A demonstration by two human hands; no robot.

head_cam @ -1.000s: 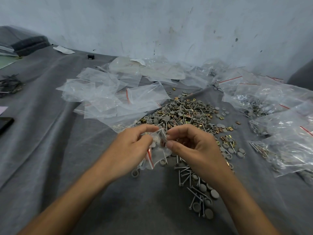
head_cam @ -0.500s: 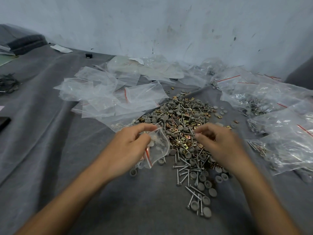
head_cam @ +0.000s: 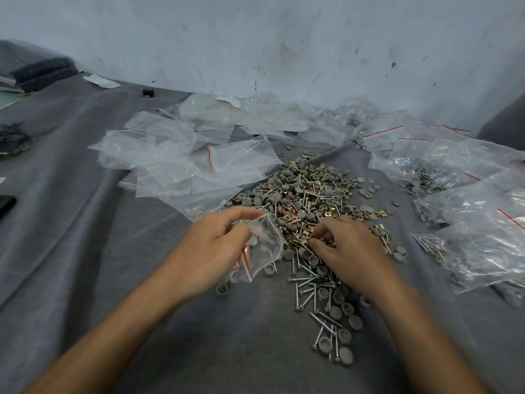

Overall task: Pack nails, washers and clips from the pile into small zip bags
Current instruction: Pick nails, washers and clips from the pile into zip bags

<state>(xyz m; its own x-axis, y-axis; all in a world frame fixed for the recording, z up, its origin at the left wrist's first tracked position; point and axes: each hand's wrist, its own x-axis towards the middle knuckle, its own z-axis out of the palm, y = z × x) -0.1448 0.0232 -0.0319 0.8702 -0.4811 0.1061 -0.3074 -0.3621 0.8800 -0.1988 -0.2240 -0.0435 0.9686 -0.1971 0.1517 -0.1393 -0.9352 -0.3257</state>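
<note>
Since the earlier frames the right hand has left the mouth of the zip bag and dropped onto the near side of the pile, while the left hand has kept the bag just beside it. Nearest the front edge of the grey cloth a loose trail of nails and grey washers runs back toward the hands. The left hand pinches the bag by its upper lip, with thumb and forefinger curled on the plastic, and the red-striped mouth sags open toward the pile. The right hand's fingers are curled down, tips drawn together among the brass clips; blur there means I cannot tell whether anything sits between them yet. Beyond the pile, empty bags lie heaped toward the far left, and filled bags spread along the right edge, below the wall. The risk, as I judge it, lies in the slack mouth. Held by one lip only, it may fold shut or tip, so a clip could miss it or the contents could spill, and tangled nails could come up with the clip.
</note>
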